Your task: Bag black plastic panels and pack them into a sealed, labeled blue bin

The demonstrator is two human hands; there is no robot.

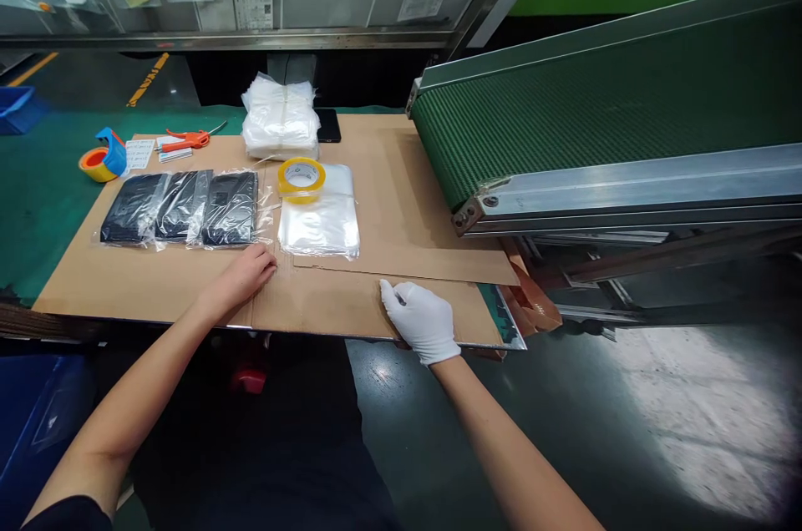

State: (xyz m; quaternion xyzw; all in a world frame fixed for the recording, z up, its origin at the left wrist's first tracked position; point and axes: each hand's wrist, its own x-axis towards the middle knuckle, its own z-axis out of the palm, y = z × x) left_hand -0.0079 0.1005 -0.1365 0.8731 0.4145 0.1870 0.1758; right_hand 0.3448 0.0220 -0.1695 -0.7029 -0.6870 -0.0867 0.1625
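Taking the clock from the bare left hand (252, 269), we see three black packets (179, 209) at ten to eleven o'clock, overlapping in a row, flat and rectangular, their clear plastic wrap crinkled and shiny. The left hand lies low on the matte brown cardboard (351, 305) just beside the nearest packet, its fingers loosely bent and close together. The right hand (421, 318), in a white knit glove, is curled with the thumb forward, by the cardboard's near edge at four o'clock. Seen only from above, we cannot tell whether either hand pinches anything.

At two o'clock lies a flat stack of clear bags (319, 226), smooth and glossy, with a round yellow tape roll (288, 179) resting on its far end. Past that, between twelve and one, we have a thick, cloudy white bundle of plastic (281, 118). An orange air gun (191, 139) with a thin metal nozzle lies at eleven, and a blue tape dispenser (113, 153) at ten. The cardboard covers much of the green desk (38, 214); at two, a ribbed green conveyor belt (564, 109) rises between metal rails.
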